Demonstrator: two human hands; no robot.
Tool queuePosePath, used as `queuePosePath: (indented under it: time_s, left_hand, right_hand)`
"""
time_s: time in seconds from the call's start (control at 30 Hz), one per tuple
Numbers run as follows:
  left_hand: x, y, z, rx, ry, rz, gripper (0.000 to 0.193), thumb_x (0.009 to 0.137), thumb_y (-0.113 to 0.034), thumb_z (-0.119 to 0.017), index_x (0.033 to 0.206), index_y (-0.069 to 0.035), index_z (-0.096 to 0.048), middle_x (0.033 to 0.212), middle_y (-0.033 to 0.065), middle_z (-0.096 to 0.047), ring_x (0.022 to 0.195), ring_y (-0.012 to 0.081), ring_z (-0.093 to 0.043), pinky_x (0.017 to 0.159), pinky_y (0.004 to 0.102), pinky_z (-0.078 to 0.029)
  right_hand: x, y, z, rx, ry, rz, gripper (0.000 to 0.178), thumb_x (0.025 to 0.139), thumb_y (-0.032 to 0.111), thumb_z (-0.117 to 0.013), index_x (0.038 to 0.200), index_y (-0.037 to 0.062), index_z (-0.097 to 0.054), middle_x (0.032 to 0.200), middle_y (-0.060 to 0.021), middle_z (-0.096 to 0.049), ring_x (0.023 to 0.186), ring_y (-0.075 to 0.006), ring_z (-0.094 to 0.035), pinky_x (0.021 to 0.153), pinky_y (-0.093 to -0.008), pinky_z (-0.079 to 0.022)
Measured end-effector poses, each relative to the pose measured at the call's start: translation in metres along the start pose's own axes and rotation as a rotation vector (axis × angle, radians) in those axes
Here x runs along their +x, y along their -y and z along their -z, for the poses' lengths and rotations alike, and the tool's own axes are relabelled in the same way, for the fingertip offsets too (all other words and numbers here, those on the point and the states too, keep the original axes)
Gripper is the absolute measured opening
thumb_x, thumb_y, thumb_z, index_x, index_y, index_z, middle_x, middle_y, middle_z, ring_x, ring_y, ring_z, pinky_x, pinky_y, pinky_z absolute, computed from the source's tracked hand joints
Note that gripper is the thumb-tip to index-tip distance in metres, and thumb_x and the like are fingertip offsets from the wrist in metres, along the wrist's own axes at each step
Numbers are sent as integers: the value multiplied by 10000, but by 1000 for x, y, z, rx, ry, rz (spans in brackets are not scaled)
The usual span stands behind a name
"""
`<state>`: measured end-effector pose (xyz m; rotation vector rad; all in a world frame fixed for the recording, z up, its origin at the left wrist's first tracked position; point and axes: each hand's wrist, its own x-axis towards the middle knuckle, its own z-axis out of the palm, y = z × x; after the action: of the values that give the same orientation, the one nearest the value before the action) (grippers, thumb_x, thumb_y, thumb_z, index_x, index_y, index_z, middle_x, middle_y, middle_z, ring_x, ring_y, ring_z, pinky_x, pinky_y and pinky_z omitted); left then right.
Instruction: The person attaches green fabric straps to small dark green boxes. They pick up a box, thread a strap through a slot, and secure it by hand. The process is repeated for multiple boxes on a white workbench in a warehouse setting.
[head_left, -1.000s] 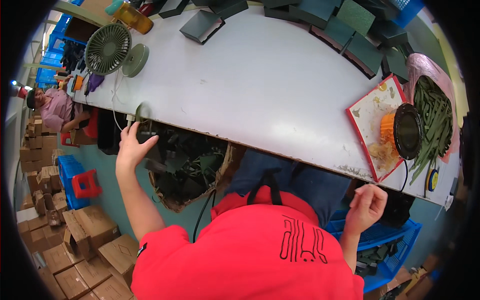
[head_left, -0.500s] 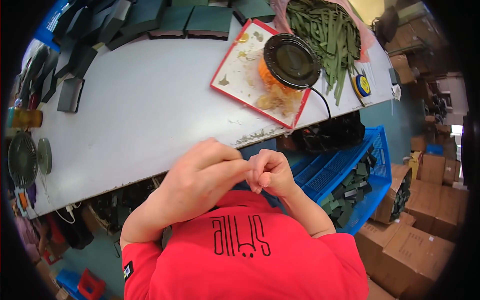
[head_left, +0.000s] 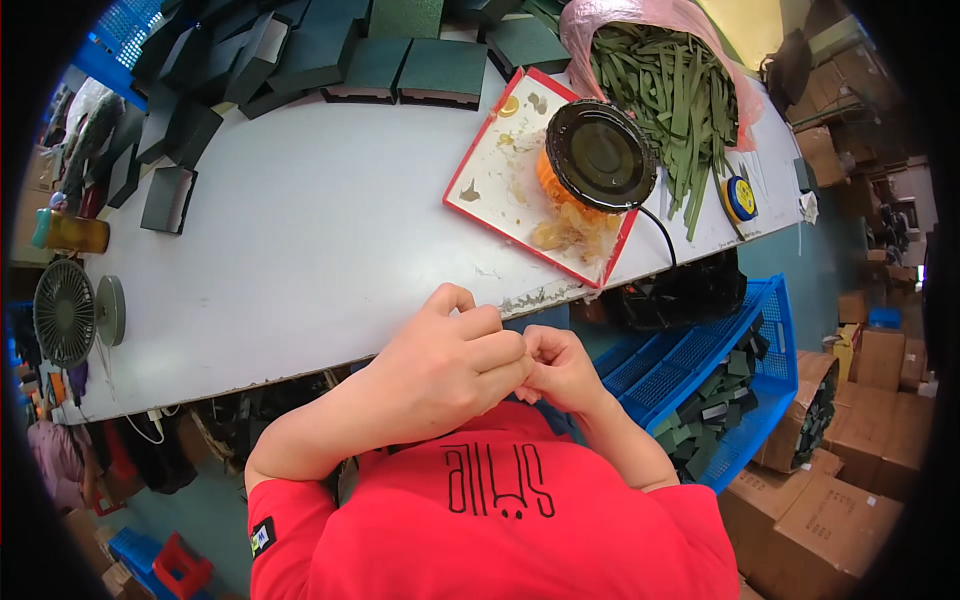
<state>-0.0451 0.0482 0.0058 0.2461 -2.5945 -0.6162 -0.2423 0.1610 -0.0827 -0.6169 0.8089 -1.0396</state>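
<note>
Toward the person from the red-edged board point(head_left: 490, 200), a little left of its nearest corner, the left hand point(head_left: 450, 360) and the right hand point(head_left: 568, 375) meet at their fingertips. The fingers of each are curled and drawn together; whether something thin is pinched between them cannot be told, as the left hand's knuckles cover the spot. Any such piece would have to be small and light, held by the tips alone.

Nearest to both hands is the board itself, lying flat on the table point(head_left: 280, 270). It looks stiff and fairly light, best taken by its bare red rim, since the amber residue point(head_left: 580, 235) on its face may be tacky. On the board's right half stands an orange base point(head_left: 549, 180) under a glossy black dish point(head_left: 603, 155). This looks the heavier load, possibly slick on top and perhaps warm, given its black cable point(head_left: 660, 236); the dish's outer edge seems the safer hold.

Beyond the board to the right, green strips point(head_left: 655, 95) look soft, limp and easy to lift by an end. Farther left past the board, dark green boxes point(head_left: 440, 72) seem rigid and light, suited to a side grip.
</note>
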Motion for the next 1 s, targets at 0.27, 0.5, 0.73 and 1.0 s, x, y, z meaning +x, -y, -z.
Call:
queuePosePath:
  time_s: [0.27,0.5,0.73,1.0]
  left_hand:
    - [2,-1,-25,-114,-411,199,263,676,54,-733,890,-82,-666,831,17,-599,690,190,-540,701,335,-418]
    - [-4,-3,-29,-178,-351,145,290,739,-9,-751,1019,-66,-702,904,13,-652,711,169,-581,723,319,-426]
    - [-5,-2,-33,-151,-345,148,291,756,17,-761,1033,-49,-702,905,28,-664,709,183,-576,710,321,-433]
    - [-1,1,-38,-62,-405,178,242,737,57,-714,930,-43,-607,856,66,-608,720,232,-568,691,340,-445]
  right_hand:
    - [13,1,-4,209,67,280,251,967,229,-705,892,51,-546,688,-57,-549,573,-112,-500,473,-209,-370]
    - [12,0,-1,231,-1,230,231,978,231,-693,918,57,-553,717,-53,-578,552,-90,-493,476,-204,-372]
    - [12,-2,-10,179,-112,190,196,1001,220,-660,928,71,-554,715,-30,-570,546,-79,-472,482,-204,-359]
    - [10,4,-28,252,-153,64,235,1039,262,-597,901,84,-527,678,-9,-512,543,-82,-421,497,-220,-334]
